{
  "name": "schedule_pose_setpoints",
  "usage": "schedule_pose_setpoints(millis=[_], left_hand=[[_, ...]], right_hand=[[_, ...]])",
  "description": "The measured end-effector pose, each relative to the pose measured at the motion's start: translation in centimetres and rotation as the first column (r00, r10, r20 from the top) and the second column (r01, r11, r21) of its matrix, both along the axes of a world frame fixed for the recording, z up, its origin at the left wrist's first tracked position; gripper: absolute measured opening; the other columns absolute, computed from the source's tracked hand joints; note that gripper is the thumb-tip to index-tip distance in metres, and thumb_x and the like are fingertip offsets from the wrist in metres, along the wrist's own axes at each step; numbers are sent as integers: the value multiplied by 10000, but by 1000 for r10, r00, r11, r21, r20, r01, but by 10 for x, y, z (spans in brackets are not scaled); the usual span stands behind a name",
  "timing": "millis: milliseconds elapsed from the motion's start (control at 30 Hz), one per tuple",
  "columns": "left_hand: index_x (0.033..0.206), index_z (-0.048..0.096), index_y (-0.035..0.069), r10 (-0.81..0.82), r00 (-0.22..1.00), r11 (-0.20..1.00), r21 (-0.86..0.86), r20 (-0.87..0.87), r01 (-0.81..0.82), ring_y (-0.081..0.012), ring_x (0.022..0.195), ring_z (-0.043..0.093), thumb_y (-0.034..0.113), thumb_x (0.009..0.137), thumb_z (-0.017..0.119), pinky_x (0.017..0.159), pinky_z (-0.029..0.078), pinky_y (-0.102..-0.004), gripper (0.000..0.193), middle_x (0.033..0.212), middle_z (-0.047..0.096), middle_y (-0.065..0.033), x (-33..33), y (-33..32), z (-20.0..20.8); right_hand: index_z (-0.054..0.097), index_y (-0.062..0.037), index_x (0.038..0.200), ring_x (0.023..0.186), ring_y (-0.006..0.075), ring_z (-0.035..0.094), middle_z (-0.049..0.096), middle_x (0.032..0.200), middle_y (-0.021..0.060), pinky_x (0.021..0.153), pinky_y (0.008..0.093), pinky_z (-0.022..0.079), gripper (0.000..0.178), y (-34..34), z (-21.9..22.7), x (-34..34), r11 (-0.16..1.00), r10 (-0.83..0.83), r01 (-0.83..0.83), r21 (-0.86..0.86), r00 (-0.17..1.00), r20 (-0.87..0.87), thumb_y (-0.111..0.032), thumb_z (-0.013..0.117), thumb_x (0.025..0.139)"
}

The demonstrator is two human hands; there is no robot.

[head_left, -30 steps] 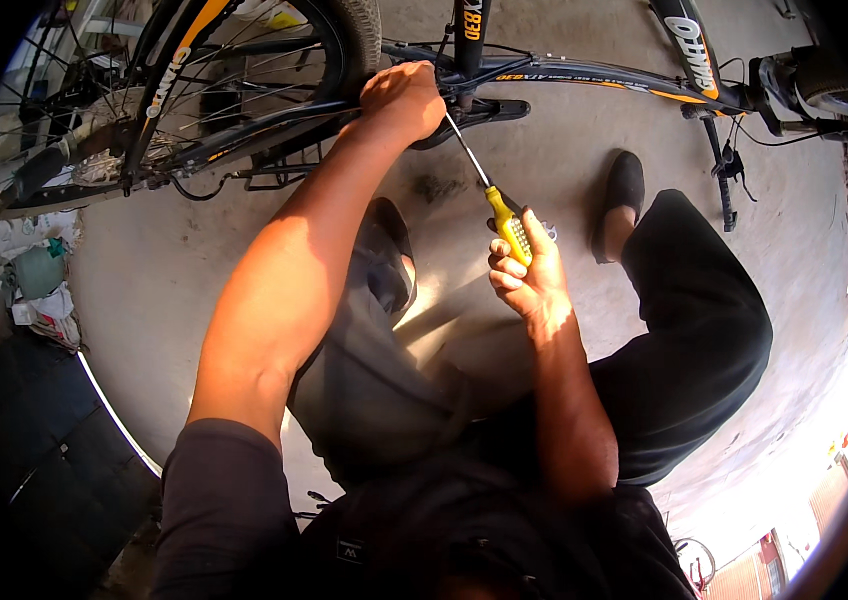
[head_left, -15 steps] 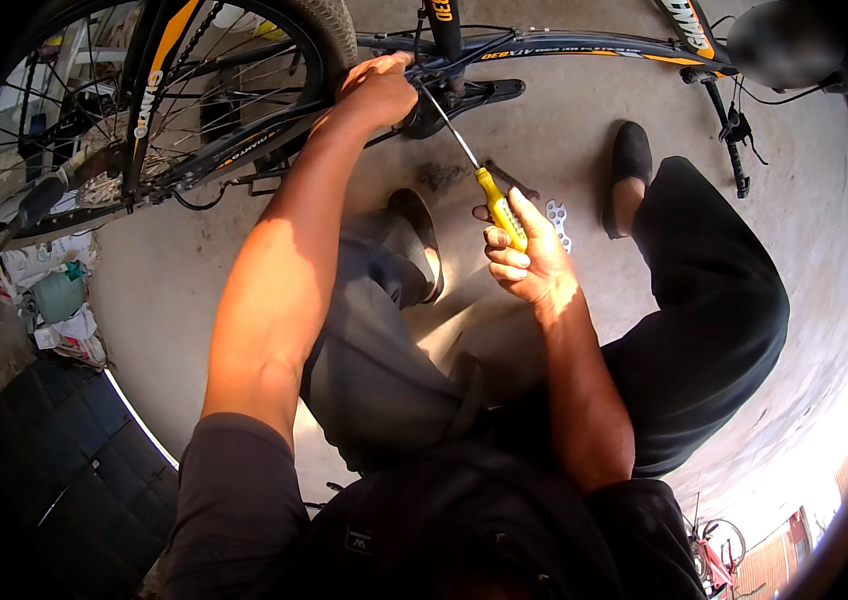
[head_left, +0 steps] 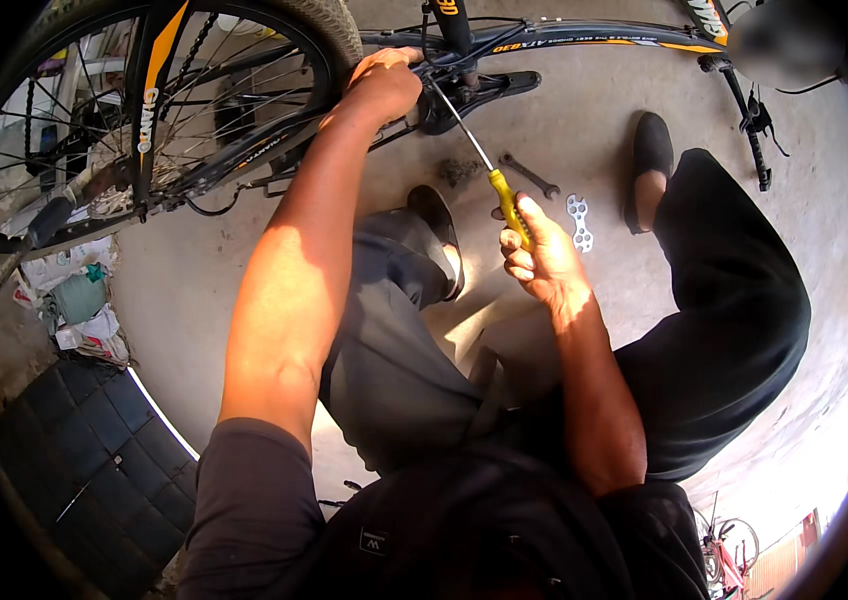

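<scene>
a yellow-handled screwdriver is held in the right hand, its shaft slanted far and to the left toward the black and orange bicycle. the tip is brought in near the crank, just beside the left hand; what is met there is too small to be made out. for good control, the shaft should probably be lined up with whatever the tip bears on and pressure added slowly, as the left hand could be struck by a slip. that hand would best be braced clear of the tip's line. the right fingers are closed around the handle, and the forearm is angled in from the near right. the left arm is stretched far, nearly straight, its hand set beside the rear tyre; whether anything is gripped by its fingers cannot be told. on the floor, a dark wrench and a flat silver spanner can be seen to the right of the screwdriver.
</scene>
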State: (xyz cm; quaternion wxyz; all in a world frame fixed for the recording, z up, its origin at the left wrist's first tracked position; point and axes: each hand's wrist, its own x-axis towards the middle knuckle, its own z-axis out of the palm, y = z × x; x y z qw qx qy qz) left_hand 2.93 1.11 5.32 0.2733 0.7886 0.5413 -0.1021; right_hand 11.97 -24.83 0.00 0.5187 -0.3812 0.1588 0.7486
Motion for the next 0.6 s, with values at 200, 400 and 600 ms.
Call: schedule_pose_setpoints(millis=[200, 400, 600], left_hand=[[1263, 569, 145, 50, 998, 998, -25, -44, -51, -256, 1070, 598, 7, 746, 437, 929, 437, -316, 551, 1193, 608, -140, 5, -2, 4], [1261, 570, 147, 30, 998, 1000, 5, -50, -30, -253, 1075, 597, 11, 744, 438, 930, 437, -322, 552, 1179, 613, -146, 6, -4, 7], [1252, 569, 128, -55, 998, 995, 80, -33, 58, -279, 1154, 545, 5, 740, 423, 982, 403, -333, 547, 1232, 583, -138, 2, -2, -1]], right_hand=[[549, -50, 1038, 398, 36, 264, 467, 624, -12, 368, 189, 230, 440, 1, 4, -4, 1000, 31, -31, -7, 994, 107, -467, 554, 899], [579, -46, 967, 412, 35, 322, 475, 610, -14, 370, 193, 236, 376, 1, 5, -7, 1000, 20, -18, -9, 968, 252, -409, 611, 876], [591, -62, 848, 426, 27, 334, 457, 590, -31, 381, 195, 243, 303, 1, 4, -15, 999, 29, -35, -1, 805, 593, -360, 633, 875]])
